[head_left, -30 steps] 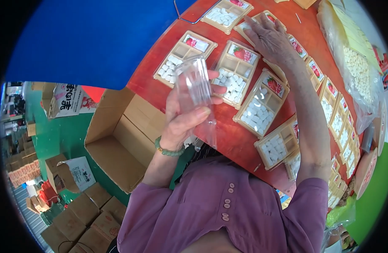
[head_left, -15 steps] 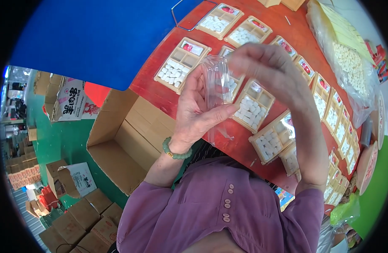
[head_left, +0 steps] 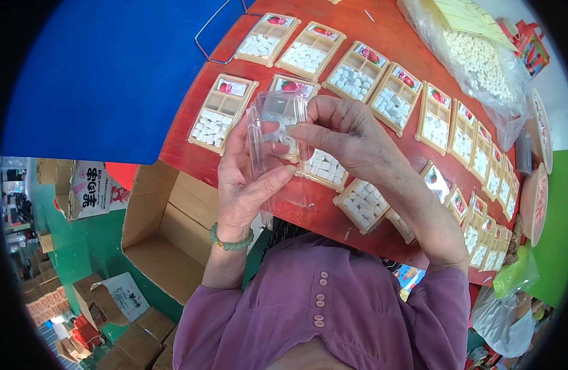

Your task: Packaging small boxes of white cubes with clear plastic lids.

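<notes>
Several clear plastic lids (head_left: pixel 257 132), nested together, stand tilted in my left hand (head_left: pixel 237 194), whose fingers and thumb wrap round them. My right hand (head_left: pixel 352 139) has its thumb and fingertips pinched at the right edge of the lids; whether it grips one or more of them cannot be made out. Just beyond and beneath lie tan divided trays (head_left: pixel 224 103) with white pillow-shaped pieces and a strawberry-printed packet in a compartment. One such tray (head_left: pixel 287 83) shows partly through the clear plastic. My right forearm hides parts of the nearer trays.
More filled trays (head_left: pixel 392 102) run in rows across the red table (head_left: pixel 191 61). A large clear bag of white pieces (head_left: pixel 481 61) lies at the far right. An opened cardboard box (head_left: pixel 166 246) stands left of me. A blue panel (head_left: pixel 111 74) borders the table's left.
My right hand has come down from above and closed at the lids' edge. My left hand with the lids has shifted left and slightly lower in view, as the whole view has turned.
</notes>
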The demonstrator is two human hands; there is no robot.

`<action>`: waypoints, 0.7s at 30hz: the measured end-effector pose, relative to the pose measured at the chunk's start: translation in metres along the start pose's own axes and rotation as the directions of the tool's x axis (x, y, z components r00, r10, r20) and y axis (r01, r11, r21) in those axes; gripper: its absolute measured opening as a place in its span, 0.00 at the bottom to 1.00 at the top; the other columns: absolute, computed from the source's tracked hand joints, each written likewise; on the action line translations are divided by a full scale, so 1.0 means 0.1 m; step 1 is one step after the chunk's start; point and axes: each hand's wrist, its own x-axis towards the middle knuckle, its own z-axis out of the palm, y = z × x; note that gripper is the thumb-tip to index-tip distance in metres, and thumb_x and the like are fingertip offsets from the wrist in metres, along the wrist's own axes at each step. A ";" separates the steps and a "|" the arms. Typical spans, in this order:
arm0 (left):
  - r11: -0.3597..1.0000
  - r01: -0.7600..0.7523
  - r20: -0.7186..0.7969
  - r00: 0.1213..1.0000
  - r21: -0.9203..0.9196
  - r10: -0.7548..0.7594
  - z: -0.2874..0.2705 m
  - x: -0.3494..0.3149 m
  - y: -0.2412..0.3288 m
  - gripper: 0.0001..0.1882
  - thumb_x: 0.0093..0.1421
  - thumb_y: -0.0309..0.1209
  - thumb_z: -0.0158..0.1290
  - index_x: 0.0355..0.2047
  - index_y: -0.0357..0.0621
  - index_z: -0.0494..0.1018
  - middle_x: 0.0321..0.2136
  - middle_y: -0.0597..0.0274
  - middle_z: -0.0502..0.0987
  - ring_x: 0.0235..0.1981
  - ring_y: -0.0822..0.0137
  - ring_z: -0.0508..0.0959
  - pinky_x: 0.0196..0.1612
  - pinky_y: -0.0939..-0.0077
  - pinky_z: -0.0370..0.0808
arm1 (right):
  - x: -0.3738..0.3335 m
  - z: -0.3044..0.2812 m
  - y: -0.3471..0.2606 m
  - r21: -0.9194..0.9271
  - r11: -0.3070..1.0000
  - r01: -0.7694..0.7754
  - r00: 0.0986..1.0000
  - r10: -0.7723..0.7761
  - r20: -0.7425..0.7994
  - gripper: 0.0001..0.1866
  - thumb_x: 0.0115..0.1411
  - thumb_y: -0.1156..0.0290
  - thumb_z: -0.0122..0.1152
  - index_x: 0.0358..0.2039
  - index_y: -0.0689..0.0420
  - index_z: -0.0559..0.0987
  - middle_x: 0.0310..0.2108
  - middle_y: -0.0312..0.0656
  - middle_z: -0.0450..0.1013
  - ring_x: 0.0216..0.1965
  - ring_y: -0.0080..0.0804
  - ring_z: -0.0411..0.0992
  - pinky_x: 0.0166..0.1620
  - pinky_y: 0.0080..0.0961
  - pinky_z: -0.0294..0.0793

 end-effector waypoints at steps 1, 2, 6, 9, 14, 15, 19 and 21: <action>0.999 0.040 -0.001 0.999 -0.025 -0.040 0.00 0.00 -0.01 0.44 0.46 0.18 0.60 0.61 0.39 0.50 0.52 0.55 0.63 0.45 0.68 0.71 0.44 0.76 0.75 | -0.02 -0.01 0.01 -0.020 1.000 0.012 1.000 -0.013 -0.014 0.06 0.59 0.71 0.58 0.29 0.60 0.74 0.25 0.33 0.73 0.28 0.15 0.69 0.33 0.15 0.69; 0.999 0.041 -0.002 0.999 -0.025 -0.041 0.01 0.00 0.00 0.44 0.46 0.18 0.60 0.61 0.39 0.50 0.52 0.55 0.63 0.45 0.68 0.71 0.44 0.76 0.75 | -0.03 -0.01 0.02 -0.040 0.999 0.024 0.999 -0.025 -0.028 0.06 0.59 0.70 0.57 0.31 0.60 0.74 0.25 0.32 0.73 0.28 0.14 0.69 0.33 0.14 0.68; 1.000 0.021 0.050 0.999 -0.011 -0.020 0.07 0.01 -0.01 0.47 0.45 0.17 0.61 0.62 0.39 0.46 0.52 0.56 0.62 0.45 0.68 0.70 0.46 0.75 0.73 | -0.04 0.03 0.06 -0.032 0.999 0.035 0.998 -0.037 -0.053 0.07 0.60 0.69 0.57 0.32 0.59 0.74 0.27 0.30 0.72 0.28 0.13 0.67 0.32 0.14 0.67; 0.999 0.014 0.032 0.999 -0.051 -0.012 0.17 0.03 0.02 0.49 0.44 0.16 0.62 0.62 0.37 0.44 0.51 0.56 0.62 0.46 0.67 0.70 0.49 0.72 0.71 | -0.05 0.04 0.02 -0.158 0.987 0.002 0.998 -0.013 -0.066 0.07 0.60 0.69 0.57 0.33 0.59 0.74 0.27 0.29 0.72 0.28 0.12 0.66 0.33 0.13 0.66; 0.998 -0.017 0.050 0.999 0.059 0.014 0.17 0.02 -0.01 0.47 0.45 0.16 0.61 0.61 0.37 0.45 0.51 0.56 0.62 0.46 0.67 0.70 0.50 0.70 0.70 | -0.07 0.09 -0.04 0.001 1.000 0.012 0.999 -0.012 -0.050 0.07 0.59 0.70 0.57 0.34 0.60 0.74 0.27 0.30 0.71 0.27 0.13 0.66 0.32 0.13 0.65; 0.998 -0.016 0.047 0.999 0.060 0.014 0.16 0.01 -0.01 0.47 0.45 0.16 0.61 0.61 0.37 0.45 0.51 0.56 0.62 0.46 0.67 0.70 0.50 0.70 0.70 | -0.07 0.08 -0.04 0.002 1.000 0.011 0.999 -0.011 -0.048 0.07 0.59 0.70 0.57 0.34 0.60 0.74 0.27 0.30 0.71 0.27 0.13 0.66 0.32 0.13 0.65; 0.999 -0.025 -0.030 0.999 0.039 0.026 0.11 0.00 0.03 0.43 0.47 0.16 0.59 0.61 0.37 0.49 0.51 0.55 0.63 0.45 0.67 0.70 0.50 0.71 0.71 | -0.12 -0.01 0.00 -0.026 1.000 -0.010 0.995 0.008 -0.096 0.06 0.59 0.70 0.57 0.32 0.60 0.75 0.27 0.30 0.71 0.28 0.14 0.66 0.34 0.14 0.65; 1.000 -0.001 -0.041 0.999 0.022 0.001 0.10 -0.01 0.09 0.41 0.48 0.17 0.58 0.60 0.37 0.50 0.50 0.54 0.64 0.45 0.68 0.70 0.49 0.72 0.71 | -0.16 -0.05 0.01 -0.010 1.000 -0.008 0.991 0.006 -0.130 0.06 0.59 0.70 0.57 0.31 0.59 0.75 0.26 0.30 0.70 0.28 0.15 0.65 0.35 0.15 0.64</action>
